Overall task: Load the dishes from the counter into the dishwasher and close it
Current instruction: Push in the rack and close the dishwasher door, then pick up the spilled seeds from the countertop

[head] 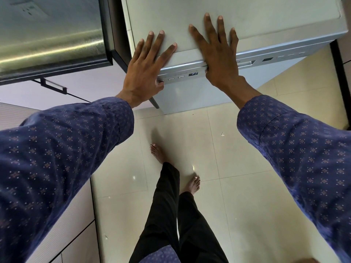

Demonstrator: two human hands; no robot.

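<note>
Dishwasher (247,19) door closed. Left hand (146,67) and right hand (218,54) flat on top, fingers spread wide, holding nothing; thumbs at control panel (182,75).

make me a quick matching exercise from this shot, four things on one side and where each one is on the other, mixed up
Things:
1. left hand
2. right hand
3. lit display
4. bare feet

Places:
A. on the tiled floor
B. flat on the dishwasher top, thumb at the door handle recess
C. on the control strip between the two hands
D. on the dishwasher's near-left corner, thumb by the end button

Pairs: 1-D, 2-B, 3-C, 4-A
</note>
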